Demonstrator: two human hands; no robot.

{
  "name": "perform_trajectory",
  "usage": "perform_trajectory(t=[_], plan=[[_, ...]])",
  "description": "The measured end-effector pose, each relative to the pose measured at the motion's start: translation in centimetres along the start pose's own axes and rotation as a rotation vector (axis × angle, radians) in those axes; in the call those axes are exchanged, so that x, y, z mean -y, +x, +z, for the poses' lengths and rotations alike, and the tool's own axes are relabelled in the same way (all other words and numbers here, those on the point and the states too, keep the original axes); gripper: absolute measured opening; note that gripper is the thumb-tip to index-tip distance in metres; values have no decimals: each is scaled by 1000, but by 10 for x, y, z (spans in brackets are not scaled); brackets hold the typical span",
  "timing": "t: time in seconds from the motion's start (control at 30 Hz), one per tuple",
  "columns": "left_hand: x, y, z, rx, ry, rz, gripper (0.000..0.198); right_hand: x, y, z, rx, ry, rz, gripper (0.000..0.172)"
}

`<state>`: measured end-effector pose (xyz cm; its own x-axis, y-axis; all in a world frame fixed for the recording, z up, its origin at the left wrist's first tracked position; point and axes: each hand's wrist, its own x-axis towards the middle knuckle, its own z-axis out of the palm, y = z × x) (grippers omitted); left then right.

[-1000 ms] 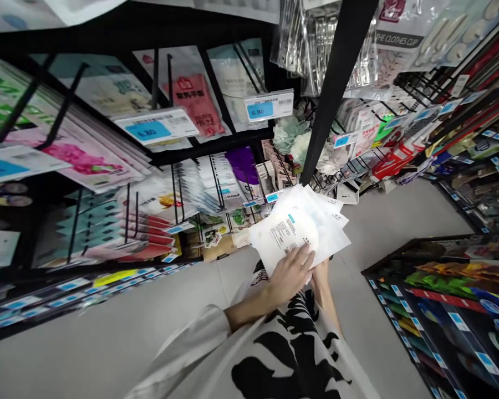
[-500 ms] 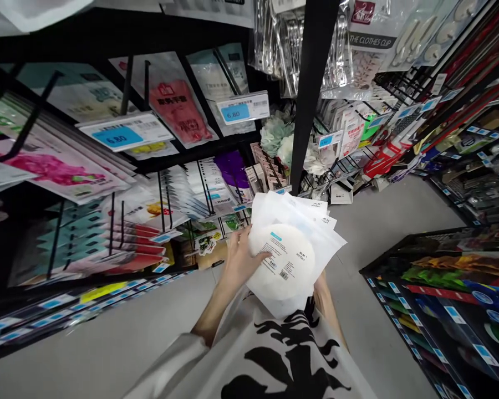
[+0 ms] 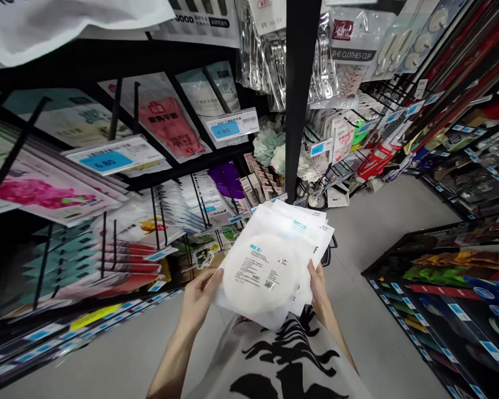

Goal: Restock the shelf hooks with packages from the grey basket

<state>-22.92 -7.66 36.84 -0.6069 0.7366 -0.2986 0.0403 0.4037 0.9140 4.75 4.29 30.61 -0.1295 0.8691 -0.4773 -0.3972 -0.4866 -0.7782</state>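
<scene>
Several flat white packets [image 3: 258, 271] are fanned in front of my body, each with small printed text. The front one shows a round white shape, a blue label mark and a barcode. My left hand [image 3: 199, 293] is closed on the left edge of the front packet, thumb on top. On the other side, my right hand [image 3: 318, 285] grips the right edge of the packets behind, its thumb on their face; its other fingers are partly hidden beneath. The upper corners of the rear packets stick out toward the shelf.
To the left stands a shelf with hooks of packaged gloves [image 3: 172, 119] and price tags [image 3: 233, 126]. A black upright post [image 3: 297, 100] rises ahead. At right is a low shelf rack [image 3: 436, 299] with colourful goods. Grey floor [image 3: 353, 244] runs between them.
My left hand has moved from the packets' face down to their left edge, shifting the front packet leftward. My right hand now shows at the right edge. The view has shifted slightly.
</scene>
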Motion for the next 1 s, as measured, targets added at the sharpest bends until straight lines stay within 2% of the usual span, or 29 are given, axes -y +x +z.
perform_trajectory(t=[0.1,0.13,0.2,0.3,0.4,0.53,0.63,0.7,0.8,0.9,1.0], plan=[[11,-14,-2,-219,-311,-135,48,-1,-5,12,-43,34,16,49],[13,-21,-2,-244,-401,-174,49,-3,-7,17,-49,31,9,48],[15,-34,-1,-215,-524,-227,52,-7,-13,30,-46,30,-16,48],[15,-52,-10,-105,-603,-262,62,-17,-22,51,-9,20,-43,49],[26,-54,-38,26,-642,-314,64,-25,-31,71,13,-20,-56,51],[51,-24,-88,302,-720,-364,56,-29,-43,90,24,-85,-81,54],[53,7,-107,483,-671,-386,66,-32,-52,99,50,-134,-97,53],[45,22,-107,528,-543,-353,68,-35,-58,103,67,-168,-131,50],[31,30,-99,528,-365,-201,73,-42,-70,108,75,-226,-192,46],[33,22,-95,409,-269,-24,80,-53,-85,113,43,-255,-210,45],[49,11,-105,262,-224,127,92,-70,-100,116,-6,-214,-177,49]])
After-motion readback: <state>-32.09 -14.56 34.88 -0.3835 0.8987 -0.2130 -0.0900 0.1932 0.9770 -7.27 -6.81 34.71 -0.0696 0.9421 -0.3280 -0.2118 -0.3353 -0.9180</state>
